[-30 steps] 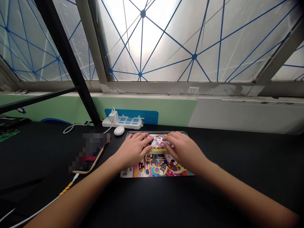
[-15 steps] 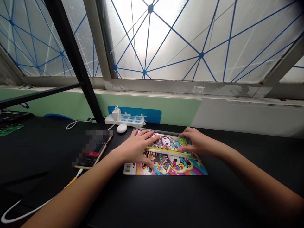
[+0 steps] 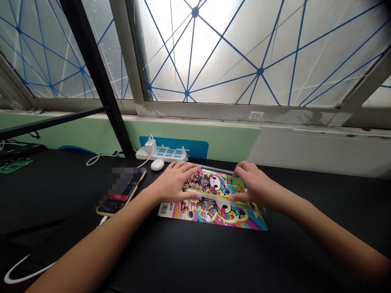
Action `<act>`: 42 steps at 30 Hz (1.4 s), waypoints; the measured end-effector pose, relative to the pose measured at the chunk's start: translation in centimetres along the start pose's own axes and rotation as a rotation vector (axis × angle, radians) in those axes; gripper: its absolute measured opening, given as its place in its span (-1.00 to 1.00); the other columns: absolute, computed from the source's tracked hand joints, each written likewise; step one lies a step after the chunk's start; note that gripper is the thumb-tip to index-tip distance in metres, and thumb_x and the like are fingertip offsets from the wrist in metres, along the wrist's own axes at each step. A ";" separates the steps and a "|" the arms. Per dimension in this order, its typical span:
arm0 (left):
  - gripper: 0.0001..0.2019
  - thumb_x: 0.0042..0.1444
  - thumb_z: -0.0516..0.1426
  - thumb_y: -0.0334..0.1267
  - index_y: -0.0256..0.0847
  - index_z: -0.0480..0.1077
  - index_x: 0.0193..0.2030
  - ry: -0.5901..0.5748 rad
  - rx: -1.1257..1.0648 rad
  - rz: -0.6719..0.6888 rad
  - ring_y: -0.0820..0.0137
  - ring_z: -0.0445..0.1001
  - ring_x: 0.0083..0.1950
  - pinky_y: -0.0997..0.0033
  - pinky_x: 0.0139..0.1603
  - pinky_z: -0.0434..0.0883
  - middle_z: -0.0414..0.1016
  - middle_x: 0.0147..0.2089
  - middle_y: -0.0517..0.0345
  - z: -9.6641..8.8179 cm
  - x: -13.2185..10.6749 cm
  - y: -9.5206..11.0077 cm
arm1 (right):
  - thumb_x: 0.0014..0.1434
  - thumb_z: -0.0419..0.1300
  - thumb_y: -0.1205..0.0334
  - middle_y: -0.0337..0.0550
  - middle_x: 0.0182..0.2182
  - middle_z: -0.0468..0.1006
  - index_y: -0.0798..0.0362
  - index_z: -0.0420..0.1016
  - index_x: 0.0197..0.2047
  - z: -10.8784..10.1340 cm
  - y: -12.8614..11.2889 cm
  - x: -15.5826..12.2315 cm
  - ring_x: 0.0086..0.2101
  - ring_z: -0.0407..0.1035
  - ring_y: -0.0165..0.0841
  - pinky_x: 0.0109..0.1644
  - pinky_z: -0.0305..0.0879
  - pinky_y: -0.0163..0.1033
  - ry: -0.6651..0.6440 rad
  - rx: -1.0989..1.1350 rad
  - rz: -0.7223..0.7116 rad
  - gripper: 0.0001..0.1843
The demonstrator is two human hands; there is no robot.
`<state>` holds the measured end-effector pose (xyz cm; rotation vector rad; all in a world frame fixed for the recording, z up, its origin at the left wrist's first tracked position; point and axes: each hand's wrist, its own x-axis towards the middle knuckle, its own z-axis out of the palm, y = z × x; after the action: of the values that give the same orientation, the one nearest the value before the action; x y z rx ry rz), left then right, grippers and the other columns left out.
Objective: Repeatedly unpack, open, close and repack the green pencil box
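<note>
A yellow-edged printed box (image 3: pixel 207 183) is grasped at both ends by the fingers of the left hand (image 3: pixel 172 183) and the right hand (image 3: pixel 256 185), over a barcoded cartoon card (image 3: pixel 221 213) at centre frame on the black desk (image 3: pixel 320 203).

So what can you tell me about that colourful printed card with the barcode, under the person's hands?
It is a flat rectangular printed card with a glossy look, covered in a bright pink, yellow and blue cartoon of a big-eyed character. A barcode and the sideways letters BOX sit near its left corner. It lies flat on the black table, slightly askew. A yellow-edged printed piece with matching artwork lies over its far part, between the left hand and the right hand. Whether either hand touches the card itself is hard to tell.
</note>
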<state>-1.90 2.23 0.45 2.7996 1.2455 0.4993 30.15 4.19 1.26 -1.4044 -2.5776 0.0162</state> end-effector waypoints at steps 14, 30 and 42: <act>-0.46 0.31 0.23 -0.07 -0.21 0.30 0.34 0.281 -0.061 -0.156 0.09 0.39 0.28 0.01 0.30 0.38 0.47 0.25 -0.12 0.5 0.2 -0.4 | 0.11 0.37 0.08 -0.03 -0.18 0.50 -0.06 0.31 -0.16 0.7 -1.6 -0.9 -0.18 0.44 -0.05 -0.19 0.36 -0.06 0.132 -0.013 0.045 -0.65; -0.78 0.31 0.23 -0.20 -0.24 0.41 0.01 0.596 0.111 0.299 0.21 0.49 -0.05 0.14 -0.03 0.52 0.55 -0.04 -0.05 -2.5 -1.1 2.1 | 0.30 0.18 0.34 0.08 -0.07 0.50 0.03 0.38 0.22 -0.4 -2.6 -2.9 -0.10 0.43 -0.05 -0.06 0.47 0.00 0.657 -0.221 -0.311 -0.58; -0.57 0.26 0.23 -0.22 -0.23 0.34 0.23 0.189 -0.019 0.262 0.00 0.41 0.30 -0.03 0.29 0.40 0.46 0.26 -0.18 -0.2 -8.7 5.1 | 0.36 0.06 0.46 0.05 0.21 0.55 0.10 0.32 0.38 2.0 -5.2 -14.2 0.27 0.34 -0.11 0.36 0.29 0.04 0.450 -0.089 -0.444 -0.46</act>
<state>-3.76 -7.58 -0.91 2.9728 0.8932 0.8008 32.92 -10.36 -2.63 -0.7191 -2.4526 -0.4329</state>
